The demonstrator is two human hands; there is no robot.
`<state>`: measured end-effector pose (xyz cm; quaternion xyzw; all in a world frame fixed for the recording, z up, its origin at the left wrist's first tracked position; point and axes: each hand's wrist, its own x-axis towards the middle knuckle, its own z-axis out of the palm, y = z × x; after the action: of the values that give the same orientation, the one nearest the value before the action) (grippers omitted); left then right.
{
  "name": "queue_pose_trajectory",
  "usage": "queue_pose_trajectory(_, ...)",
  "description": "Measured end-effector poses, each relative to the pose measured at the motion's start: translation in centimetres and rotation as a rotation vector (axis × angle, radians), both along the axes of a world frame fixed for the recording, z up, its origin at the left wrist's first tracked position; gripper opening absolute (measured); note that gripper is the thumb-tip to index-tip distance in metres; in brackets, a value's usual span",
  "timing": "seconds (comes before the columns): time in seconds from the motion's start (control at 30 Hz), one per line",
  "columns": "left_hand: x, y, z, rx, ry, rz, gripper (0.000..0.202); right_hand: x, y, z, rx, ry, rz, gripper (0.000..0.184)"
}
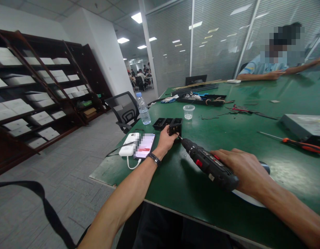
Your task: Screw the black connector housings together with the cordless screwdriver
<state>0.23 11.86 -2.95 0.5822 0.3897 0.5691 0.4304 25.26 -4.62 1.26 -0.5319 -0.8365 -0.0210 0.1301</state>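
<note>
Left hand (166, 141) partly closed, fingers and thumb pinching the near right end of the black compartmented box (175, 129). Right hand (244, 169) wrapped round the cordless drill (210, 166); grip and trigger finger hidden, can't tell if trigger's pressed. Key relation: drill's long axis slants forward-left, bit (179, 137) aimed at box's near face right beside left fingertips; contact too small to confirm. Box lies ahead of the person on the worktop (165, 183), long axis roughly left-right; left hand on it, right hand well apart. Outward: smartphone (149, 143) left, clear cup (188, 112) just beyond, screwdriver (296, 142) far right.
</note>
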Motion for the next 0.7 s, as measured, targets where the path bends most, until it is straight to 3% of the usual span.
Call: queue_pose_trajectory(0.7,-0.01,0.00,-0.09,0.014,0.004,-0.011,0.031,-0.19,-0.20,0.32,-0.010,0.002,-0.009,0.031)
